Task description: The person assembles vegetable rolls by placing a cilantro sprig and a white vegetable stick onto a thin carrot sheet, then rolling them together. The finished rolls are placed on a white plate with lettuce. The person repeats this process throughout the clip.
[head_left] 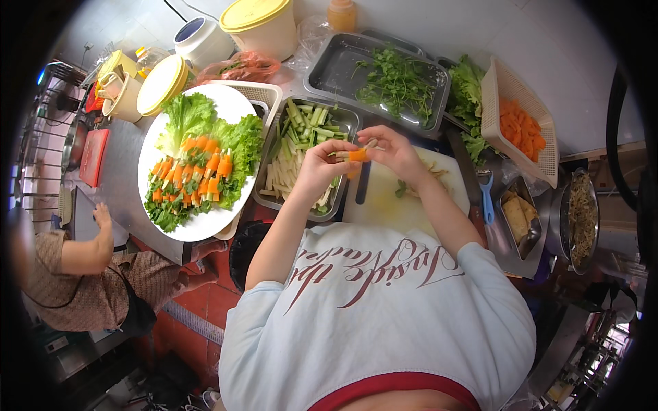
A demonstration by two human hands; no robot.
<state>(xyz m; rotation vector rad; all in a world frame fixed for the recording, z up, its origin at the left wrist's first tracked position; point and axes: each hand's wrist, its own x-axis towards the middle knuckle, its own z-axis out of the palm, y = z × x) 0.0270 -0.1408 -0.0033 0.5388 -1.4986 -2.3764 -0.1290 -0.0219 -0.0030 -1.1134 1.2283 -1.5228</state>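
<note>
In the middle, my left hand (320,163) is closed on a small vegetable roll (357,155), pale sticks wrapped in an orange carrot strip. My right hand (396,152) pinches the roll's other end, where light sticks poke out. Below lies a white cutting board (391,202) with pale scraps and a bit of green. Just left of it stands a metal tray (262,194) of cut green and white sticks. Farther left, a large white plate (147,195) carries lettuce (185,120) and several finished carrot rolls (199,171).
Behind sits a metal tray (329,65) with leafy herbs (397,82). At the right are a basket (541,113) of carrot strips, a blue peeler (486,198) and a metal container (521,246) with yellowish slabs. Lidded tubs line the wall. Another person (82,274) works at far left.
</note>
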